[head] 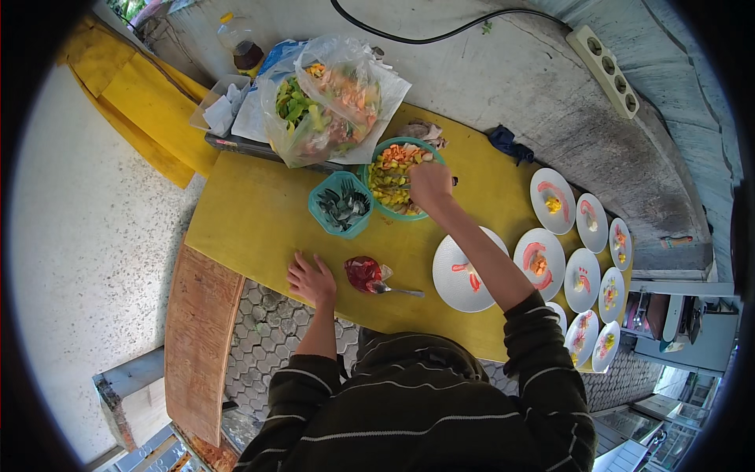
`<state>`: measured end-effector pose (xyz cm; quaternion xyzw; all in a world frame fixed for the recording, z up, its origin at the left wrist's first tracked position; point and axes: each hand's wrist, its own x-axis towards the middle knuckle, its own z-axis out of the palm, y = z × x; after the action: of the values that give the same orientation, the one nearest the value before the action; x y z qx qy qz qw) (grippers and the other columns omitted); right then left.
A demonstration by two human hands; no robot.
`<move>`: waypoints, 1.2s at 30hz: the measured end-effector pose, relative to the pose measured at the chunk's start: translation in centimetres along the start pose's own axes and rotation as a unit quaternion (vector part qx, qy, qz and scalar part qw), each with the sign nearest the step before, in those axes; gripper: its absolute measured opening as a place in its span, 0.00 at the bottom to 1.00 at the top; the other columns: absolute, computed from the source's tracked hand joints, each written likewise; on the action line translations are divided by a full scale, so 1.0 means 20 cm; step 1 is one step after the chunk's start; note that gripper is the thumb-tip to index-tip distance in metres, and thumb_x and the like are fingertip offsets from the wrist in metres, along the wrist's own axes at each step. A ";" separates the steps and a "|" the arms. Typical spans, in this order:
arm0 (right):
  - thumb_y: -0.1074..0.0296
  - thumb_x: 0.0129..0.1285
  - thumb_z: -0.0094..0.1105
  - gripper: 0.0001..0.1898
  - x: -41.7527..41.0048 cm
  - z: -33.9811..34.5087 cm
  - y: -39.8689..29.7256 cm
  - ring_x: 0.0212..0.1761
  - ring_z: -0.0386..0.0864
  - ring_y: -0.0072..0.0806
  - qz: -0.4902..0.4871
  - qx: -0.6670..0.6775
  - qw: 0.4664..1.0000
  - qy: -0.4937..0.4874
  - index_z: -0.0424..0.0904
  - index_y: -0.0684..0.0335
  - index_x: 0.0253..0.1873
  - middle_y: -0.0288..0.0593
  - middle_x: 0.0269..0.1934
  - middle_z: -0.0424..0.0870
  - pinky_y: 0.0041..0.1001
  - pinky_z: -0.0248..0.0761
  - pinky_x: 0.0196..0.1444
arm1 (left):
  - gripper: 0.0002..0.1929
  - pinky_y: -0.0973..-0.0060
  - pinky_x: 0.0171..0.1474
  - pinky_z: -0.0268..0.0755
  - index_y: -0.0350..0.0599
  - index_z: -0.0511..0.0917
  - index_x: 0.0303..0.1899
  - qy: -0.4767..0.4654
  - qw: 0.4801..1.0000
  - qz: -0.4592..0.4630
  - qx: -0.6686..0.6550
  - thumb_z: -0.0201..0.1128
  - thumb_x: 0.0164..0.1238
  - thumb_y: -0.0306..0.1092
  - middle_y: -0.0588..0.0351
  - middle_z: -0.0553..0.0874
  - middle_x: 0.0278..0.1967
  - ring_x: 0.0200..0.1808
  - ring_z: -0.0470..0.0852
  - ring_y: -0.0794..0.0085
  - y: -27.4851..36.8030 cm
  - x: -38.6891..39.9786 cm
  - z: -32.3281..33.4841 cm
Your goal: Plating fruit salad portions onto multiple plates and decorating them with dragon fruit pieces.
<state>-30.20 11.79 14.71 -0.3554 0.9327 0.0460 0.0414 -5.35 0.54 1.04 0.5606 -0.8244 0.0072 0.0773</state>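
My right hand [432, 184] is closed around the handle of a metal utensil, whose far end reaches into a round green bowl [437, 154] of diced fruit or vegetables. Beside that bowl stands a green container [316, 223] holding forks and spoons. My left hand [311, 279] rests on the yellow table [259, 200] near its edge, fingers spread, holding nothing. Right of it lies a small clear bag of red sauce [361, 272], with a spoon [401, 291] against it. Under my right forearm is a white plate [454, 295] with red smears and a small pale heap.
Several white plates [560, 295] with red sauce and small food heaps cover the table's right end. Clear plastic bags [330, 112] of peelings lie at the back left, near a plastic tub [206, 112]. A dark cloth [508, 145] and power strip [603, 71] are by the wall.
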 end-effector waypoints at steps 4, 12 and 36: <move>0.73 0.44 0.57 0.02 -0.01 0.00 0.04 0.26 0.79 0.31 0.037 -0.006 0.999 0.026 0.79 0.58 0.23 0.41 0.21 0.79 0.27 0.69 0.22 | 0.23 0.62 0.43 0.57 0.51 0.61 0.56 0.002 1.000 0.000 -0.002 0.42 0.64 0.51 0.51 0.66 0.51 0.50 0.63 0.60 -0.01 0.00 0.00; 0.72 0.43 0.56 0.02 0.04 -0.13 0.04 0.25 0.79 0.34 0.026 -0.012 0.999 0.036 0.78 0.59 0.21 0.43 0.21 0.79 0.29 0.70 0.22 | 0.23 0.62 0.43 0.57 0.51 0.61 0.56 -0.005 1.000 -0.002 0.004 0.43 0.63 0.51 0.51 0.67 0.51 0.50 0.63 0.60 -0.01 0.00 -0.01; 0.74 0.44 0.55 0.04 0.08 -0.04 -0.11 0.23 0.78 0.29 -0.041 -0.081 0.996 0.020 0.78 0.57 0.20 0.41 0.18 0.78 0.28 0.65 0.19 | 0.23 0.61 0.44 0.56 0.51 0.61 0.56 -0.019 1.000 -0.009 -0.017 0.43 0.63 0.51 0.49 0.65 0.52 0.51 0.62 0.59 -0.01 0.00 0.00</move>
<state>-29.93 9.08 15.31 -0.3964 0.9112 0.1124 -0.0045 -5.19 0.52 1.06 0.5663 -0.8209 -0.0181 0.0714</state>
